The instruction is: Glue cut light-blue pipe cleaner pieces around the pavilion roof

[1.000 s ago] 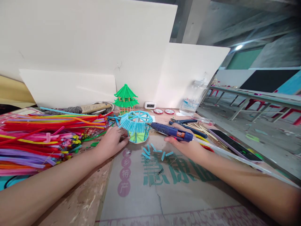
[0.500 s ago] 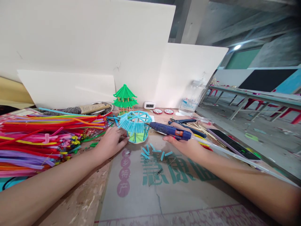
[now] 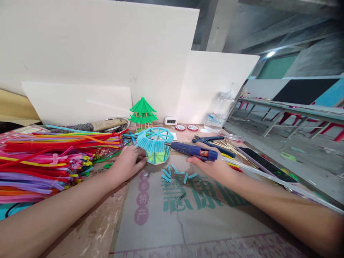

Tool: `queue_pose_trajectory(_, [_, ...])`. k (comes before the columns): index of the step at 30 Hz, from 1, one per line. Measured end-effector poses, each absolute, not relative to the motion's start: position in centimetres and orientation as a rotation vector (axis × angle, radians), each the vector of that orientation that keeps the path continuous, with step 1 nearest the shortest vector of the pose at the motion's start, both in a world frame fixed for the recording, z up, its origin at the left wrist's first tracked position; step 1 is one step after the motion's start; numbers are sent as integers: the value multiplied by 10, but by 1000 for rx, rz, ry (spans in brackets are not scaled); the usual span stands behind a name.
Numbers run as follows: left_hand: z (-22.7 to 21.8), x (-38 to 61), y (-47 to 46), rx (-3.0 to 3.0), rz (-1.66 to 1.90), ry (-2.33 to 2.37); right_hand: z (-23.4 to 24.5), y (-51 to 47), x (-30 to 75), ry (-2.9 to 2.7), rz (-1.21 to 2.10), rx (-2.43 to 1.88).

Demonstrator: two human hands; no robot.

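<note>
My right hand (image 3: 205,156) is wrapped round a dark blue hot glue gun (image 3: 185,147). The gun's nozzle points left and meets the right edge of a small light-blue pavilion model (image 3: 154,143). Blue strips cover the front left of the model's roof ring; spokes show bare behind, and its floor is green. On the model's left side, my left hand (image 3: 130,161) has its fingers closed on the lower edge, with some fingertips hidden behind it. Several short blue pipe-cleaner pieces (image 3: 176,172) lie in front of the model on a printed plastic sheet (image 3: 150,229).
Bundles of coloured pipe cleaners (image 3: 53,157) fill the left side. Behind stand a green tiered pavilion (image 3: 143,111), a digital clock (image 3: 171,121) and a plastic bottle (image 3: 217,113) against white boards. Pliers (image 3: 208,139), wooden sticks and a phone (image 3: 266,164) lie at right.
Both hands, the glue gun and the blue model stay almost where they were. The view has shifted very slightly, and the nozzle sits a touch lower at the roof's edge.
</note>
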State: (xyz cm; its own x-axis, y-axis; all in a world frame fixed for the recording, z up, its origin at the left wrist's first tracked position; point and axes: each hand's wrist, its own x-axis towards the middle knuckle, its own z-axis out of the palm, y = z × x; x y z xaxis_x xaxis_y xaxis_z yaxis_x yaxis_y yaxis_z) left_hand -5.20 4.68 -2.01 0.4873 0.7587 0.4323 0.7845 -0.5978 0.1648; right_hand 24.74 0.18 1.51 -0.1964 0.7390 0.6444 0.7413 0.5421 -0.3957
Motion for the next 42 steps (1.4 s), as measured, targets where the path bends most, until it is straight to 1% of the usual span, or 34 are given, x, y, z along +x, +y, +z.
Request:
queue_pose_trajectory(9, [-20, -52, 47, -2667, -718, -1390, 25, -3, 243, -1978, 11, -1238])
queue_pose_trajectory(21, [-18, -52, 46, -2660, -705, -1374, 24, -2, 244, -1954, 208, -1169])
queue_pose_trajectory(29, [-19, -53, 46, -2668, -730, -1370, 18, 2, 246, -1935, 200, -1155])
queue_pose_trajectory(42, [-16, -51, 45, -2654, -695, -1369, 23, 0, 243, -1958, 198, -1147])
